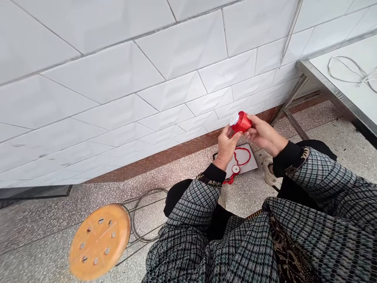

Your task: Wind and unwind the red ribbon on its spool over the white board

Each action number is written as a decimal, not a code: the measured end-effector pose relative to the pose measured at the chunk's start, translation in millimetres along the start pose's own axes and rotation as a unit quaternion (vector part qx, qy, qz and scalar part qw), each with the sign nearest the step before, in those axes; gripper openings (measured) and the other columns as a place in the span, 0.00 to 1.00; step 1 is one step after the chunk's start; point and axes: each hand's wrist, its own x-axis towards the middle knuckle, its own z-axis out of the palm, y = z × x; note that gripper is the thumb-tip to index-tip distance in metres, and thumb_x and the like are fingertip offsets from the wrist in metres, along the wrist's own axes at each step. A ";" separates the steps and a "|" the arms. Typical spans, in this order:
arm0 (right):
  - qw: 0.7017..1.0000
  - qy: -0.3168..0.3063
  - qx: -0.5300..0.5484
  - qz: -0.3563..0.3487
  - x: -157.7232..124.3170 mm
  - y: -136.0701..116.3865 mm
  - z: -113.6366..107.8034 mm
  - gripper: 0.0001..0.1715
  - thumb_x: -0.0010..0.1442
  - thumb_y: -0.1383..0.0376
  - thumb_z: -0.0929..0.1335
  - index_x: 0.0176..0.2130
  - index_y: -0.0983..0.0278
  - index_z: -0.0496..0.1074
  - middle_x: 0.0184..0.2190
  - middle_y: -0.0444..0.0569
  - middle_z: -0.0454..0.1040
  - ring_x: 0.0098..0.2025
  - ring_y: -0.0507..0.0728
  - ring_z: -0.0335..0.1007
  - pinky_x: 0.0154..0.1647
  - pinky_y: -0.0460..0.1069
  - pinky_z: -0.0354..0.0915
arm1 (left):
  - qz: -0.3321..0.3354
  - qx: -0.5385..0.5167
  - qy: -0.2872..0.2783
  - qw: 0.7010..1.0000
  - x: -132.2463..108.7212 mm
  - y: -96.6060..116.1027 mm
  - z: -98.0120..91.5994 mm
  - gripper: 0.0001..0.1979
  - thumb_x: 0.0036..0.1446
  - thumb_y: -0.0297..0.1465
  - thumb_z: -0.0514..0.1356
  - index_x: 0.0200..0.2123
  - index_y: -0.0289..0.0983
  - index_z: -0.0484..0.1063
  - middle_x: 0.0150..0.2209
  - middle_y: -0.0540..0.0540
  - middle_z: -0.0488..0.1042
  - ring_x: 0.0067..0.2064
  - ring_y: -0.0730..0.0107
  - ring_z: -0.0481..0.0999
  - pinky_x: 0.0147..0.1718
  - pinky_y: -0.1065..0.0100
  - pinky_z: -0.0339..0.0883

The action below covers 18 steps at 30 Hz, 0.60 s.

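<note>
Both my hands are raised together in front of the tiled wall, around a roll of red ribbon with a white end facing left. My left hand pinches the roll from its lower left, thumb and fingers closed. From the right, my right hand grips the red side with its fingertips. Below them a white board with a dark edge lies on the floor. On it are a loop of red ribbon and a small white disc-like spool with red around it. My left forearm partly hides the board.
An orange round stool with a wire frame lies tipped over at lower left. To the right stands a metal-edged table with a coiled white cable on top. White wall tiles rise close ahead. My shoe rests beside the board.
</note>
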 end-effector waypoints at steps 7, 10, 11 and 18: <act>0.993 -0.066 -0.014 0.096 5.5 -13.5 -4.1 0.13 0.74 0.69 0.65 0.36 0.64 0.72 0.18 0.36 0.61 0.15 0.44 0.38 0.15 0.39 0.57 | 0.016 0.006 -0.056 0.998 0.1 3.4 -12.1 0.39 0.52 0.54 0.75 0.61 0.42 0.75 0.59 0.38 0.81 0.63 0.50 0.79 0.63 0.47 0.73; 0.986 -0.096 -0.041 0.129 6.1 -14.8 -6.2 0.09 0.71 0.69 0.66 0.36 0.64 0.71 0.17 0.37 0.61 0.16 0.44 0.34 0.14 0.40 0.55 | 0.044 0.023 -0.079 0.996 3.7 5.0 -19.9 0.49 0.43 0.56 0.78 0.64 0.40 0.73 0.64 0.35 0.78 0.67 0.45 0.75 0.67 0.47 0.70; 0.983 -0.103 -0.046 0.143 5.8 -15.6 -6.6 0.09 0.71 0.69 0.66 0.35 0.64 0.71 0.17 0.37 0.60 0.16 0.44 0.33 0.13 0.39 0.54 | 0.051 0.028 -0.088 0.994 5.0 5.3 -22.7 0.51 0.40 0.57 0.79 0.64 0.39 0.73 0.65 0.34 0.77 0.68 0.44 0.74 0.68 0.47 0.68; 0.978 -0.097 -0.042 0.178 3.4 -16.7 -5.4 0.12 0.73 0.68 0.65 0.34 0.64 0.69 0.16 0.36 0.60 0.15 0.43 0.33 0.13 0.39 0.52 | 0.046 0.044 -0.066 0.996 6.8 0.2 -31.2 0.50 0.31 0.52 0.83 0.57 0.37 0.77 0.55 0.36 0.82 0.58 0.47 0.81 0.61 0.50 0.72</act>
